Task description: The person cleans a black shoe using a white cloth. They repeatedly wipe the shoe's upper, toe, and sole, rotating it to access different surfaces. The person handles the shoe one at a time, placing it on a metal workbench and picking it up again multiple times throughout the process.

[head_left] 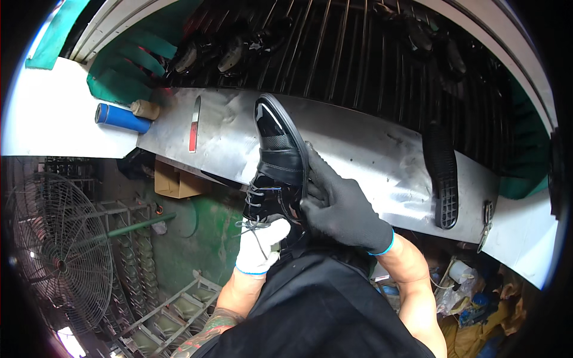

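A black lace-up dress shoe (283,161) with a glossy toe is held upright before me, its toe pointing away over a metal ledge. My left hand (261,241), in a white glove, is closed round the shoe near its laces and ankle opening. The dark-gloved right hand (343,206) grips the shoe's right side along the sole edge; part of its fingers is hidden behind the shoe. To the right, a black shoe sole (441,179) lies across the ledge with its tread up.
On the metal ledge (370,161) lies a knife (194,126) with a red handle. A blue roll (122,117) stands left beside a tan roll (145,109). Beyond are dark rollers (334,53) carrying several shoes. A fan (62,256), metal racks and a cardboard box (176,180) are lower left.
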Tool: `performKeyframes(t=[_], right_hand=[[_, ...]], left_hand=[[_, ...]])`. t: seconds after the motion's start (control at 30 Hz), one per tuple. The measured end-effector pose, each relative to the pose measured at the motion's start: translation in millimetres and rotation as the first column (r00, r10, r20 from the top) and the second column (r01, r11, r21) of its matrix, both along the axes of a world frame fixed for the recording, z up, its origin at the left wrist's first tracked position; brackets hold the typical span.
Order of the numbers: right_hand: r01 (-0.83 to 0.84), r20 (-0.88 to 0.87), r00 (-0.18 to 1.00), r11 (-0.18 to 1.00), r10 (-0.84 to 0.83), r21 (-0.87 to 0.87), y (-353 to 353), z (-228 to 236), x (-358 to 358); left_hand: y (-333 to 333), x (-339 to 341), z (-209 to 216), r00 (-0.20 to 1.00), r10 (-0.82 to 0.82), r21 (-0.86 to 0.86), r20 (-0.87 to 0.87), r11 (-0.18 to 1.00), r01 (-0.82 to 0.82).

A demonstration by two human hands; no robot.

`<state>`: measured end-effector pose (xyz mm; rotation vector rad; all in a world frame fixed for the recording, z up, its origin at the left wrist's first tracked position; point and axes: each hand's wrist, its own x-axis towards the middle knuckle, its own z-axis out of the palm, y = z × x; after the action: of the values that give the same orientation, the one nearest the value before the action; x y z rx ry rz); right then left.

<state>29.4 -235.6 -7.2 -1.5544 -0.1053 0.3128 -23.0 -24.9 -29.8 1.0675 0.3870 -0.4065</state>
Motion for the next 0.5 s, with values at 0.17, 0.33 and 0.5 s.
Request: performKeyframes(t=[0.17, 0.33, 0.5], right_hand=[[-0.078, -0.061, 0.991, 0.894, 0.117, 0.442, -2, -9, 1], [0.000, -0.004, 1.000, 0.953, 0.001, 0.304, 8, 0, 8], [0.208, -0.068, 0.978, 0.884, -0.198, 0.418, 35, -35, -4]], left_hand=[[12, 0, -12, 0.995, -0.018, 0.095, 0.099, 0.995, 0.009], [5, 12, 22, 0.923, -0.186, 0.457, 0.336, 0.889, 0.013], [-6, 14, 22, 0.589, -0.709, 0.813, 0.388, -0.038, -0.581]])
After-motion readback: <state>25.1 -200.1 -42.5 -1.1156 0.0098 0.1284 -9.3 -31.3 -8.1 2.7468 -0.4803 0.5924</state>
